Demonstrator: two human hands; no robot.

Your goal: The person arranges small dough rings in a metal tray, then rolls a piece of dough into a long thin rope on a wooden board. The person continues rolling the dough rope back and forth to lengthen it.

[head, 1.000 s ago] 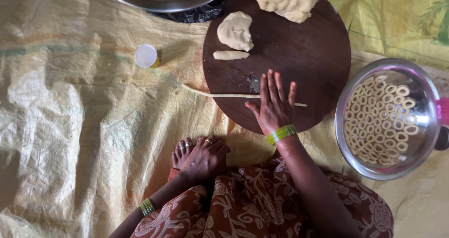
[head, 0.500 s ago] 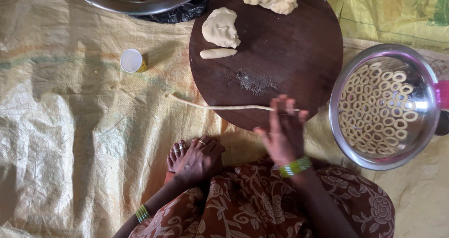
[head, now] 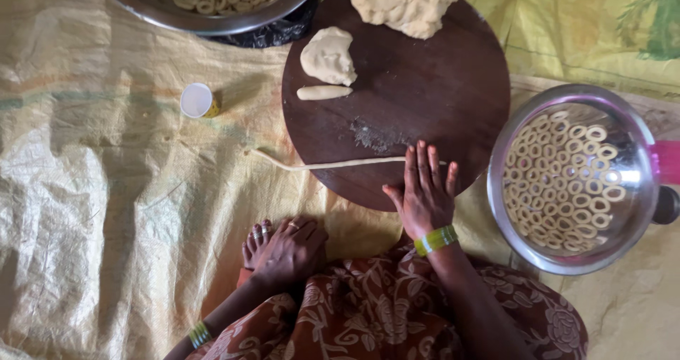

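Head view looks straight down: the right hand (head: 423,193) lies flat, fingers spread, palm pressed on one end of a thin dough rope (head: 333,164); it grips nothing. The left hand (head: 292,250) rests loosely curled over a foot (head: 256,241), holding no tool. The rope runs along the near part of the round board (head: 425,98), its far end hanging off onto the yellow mat (head: 92,190); it looks soft, light and easily torn, so it is best handled under a flat palm or lifted at several points. On the board lie a dough lump (head: 405,2), a flattened piece (head: 328,55) and a short roll (head: 324,92). A steel bowl (head: 507,169) of dough rings sits just right; another bowl (head: 212,21) at top; a small cup (head: 197,100) near it.
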